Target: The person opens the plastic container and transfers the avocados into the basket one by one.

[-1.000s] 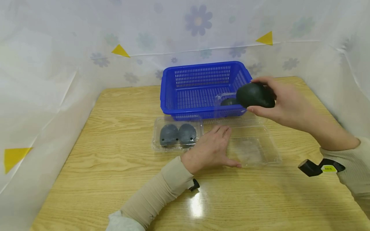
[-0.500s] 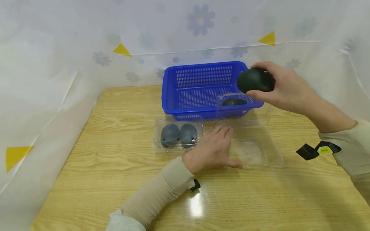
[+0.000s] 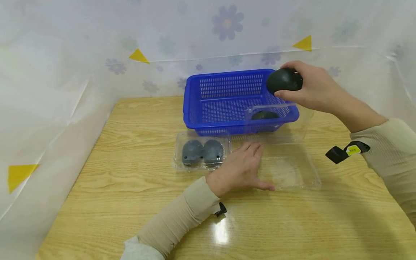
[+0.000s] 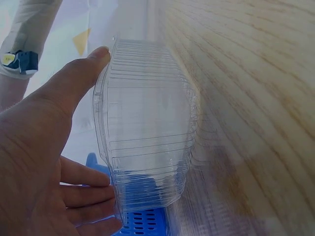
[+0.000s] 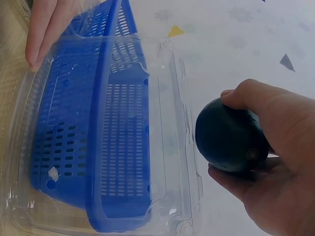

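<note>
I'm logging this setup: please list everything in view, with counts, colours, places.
Wood-grain table: 1, yellow-brown, centre.
Slotted plastic basket: 1, blue, table's far side.
Plastic clamshells: 2, clear, before the basket; left closed, right open.
Oval fruits: 4, dark green; one held, one in basket, two in closed clamshell.
Floral sheeting: count unclear, white, around table.
Flat triangles: 3 in head view, yellow, on sheeting.
Wrist devices: 2, black, on wrists.
Sleeves: 2, beige, forearms.
Left hand: 1, at open clamshell's rim.
Right hand: 1, by basket, gripping fruit.

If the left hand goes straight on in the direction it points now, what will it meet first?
Most likely the left hand would first meet the open clear plastic clamshell, right at its fingers; the blue basket stands behind. Exact depth is unclear.
</note>
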`<state>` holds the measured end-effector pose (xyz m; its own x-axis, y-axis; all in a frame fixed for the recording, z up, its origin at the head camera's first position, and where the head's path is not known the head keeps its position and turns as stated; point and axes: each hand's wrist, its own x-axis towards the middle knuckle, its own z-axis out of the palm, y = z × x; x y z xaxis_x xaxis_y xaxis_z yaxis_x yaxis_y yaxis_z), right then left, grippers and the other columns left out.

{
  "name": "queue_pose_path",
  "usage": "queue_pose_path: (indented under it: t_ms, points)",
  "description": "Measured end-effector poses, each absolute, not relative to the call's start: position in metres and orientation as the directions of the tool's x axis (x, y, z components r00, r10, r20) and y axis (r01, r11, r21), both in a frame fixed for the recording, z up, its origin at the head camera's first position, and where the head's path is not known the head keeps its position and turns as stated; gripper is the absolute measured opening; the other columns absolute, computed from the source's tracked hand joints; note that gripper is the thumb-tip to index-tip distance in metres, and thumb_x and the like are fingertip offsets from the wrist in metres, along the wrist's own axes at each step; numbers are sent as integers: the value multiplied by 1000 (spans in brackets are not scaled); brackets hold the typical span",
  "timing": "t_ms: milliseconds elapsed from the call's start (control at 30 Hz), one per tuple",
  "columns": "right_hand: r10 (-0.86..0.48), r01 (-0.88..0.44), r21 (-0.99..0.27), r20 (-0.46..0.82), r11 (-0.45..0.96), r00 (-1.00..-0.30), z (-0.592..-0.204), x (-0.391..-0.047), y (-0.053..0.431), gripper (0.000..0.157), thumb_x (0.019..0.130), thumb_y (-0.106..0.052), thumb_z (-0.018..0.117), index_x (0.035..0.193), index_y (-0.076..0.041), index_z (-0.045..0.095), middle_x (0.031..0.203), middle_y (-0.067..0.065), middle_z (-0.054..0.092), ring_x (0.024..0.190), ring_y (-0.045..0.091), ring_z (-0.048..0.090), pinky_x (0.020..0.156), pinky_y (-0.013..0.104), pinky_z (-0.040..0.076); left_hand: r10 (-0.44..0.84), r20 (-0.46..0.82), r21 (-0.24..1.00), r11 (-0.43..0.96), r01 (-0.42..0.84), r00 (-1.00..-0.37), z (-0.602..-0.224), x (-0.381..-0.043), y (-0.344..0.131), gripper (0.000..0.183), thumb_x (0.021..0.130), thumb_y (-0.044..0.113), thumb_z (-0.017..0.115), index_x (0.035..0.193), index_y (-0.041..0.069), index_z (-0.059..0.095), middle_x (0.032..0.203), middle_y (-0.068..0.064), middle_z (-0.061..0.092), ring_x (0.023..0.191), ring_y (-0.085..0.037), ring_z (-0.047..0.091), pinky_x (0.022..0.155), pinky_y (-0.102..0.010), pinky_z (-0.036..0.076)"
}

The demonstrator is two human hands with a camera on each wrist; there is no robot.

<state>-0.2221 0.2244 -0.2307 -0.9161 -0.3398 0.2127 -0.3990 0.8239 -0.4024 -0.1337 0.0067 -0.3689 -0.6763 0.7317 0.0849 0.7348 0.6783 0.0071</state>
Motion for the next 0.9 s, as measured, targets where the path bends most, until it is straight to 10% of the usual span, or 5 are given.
queue_pose_path:
  t_ms: [900]
  points:
    - [-390, -384, -276, 34, 881, -920, -240, -281, 213, 70, 91, -38, 67, 143, 2, 43, 128, 28, 56, 103, 40, 56, 80, 50, 48, 740, 80, -3, 670, 742, -668, -370, -135, 5, 118, 69, 89, 55, 147, 3, 41, 148, -9, 47, 137, -22, 43, 119, -30, 34]
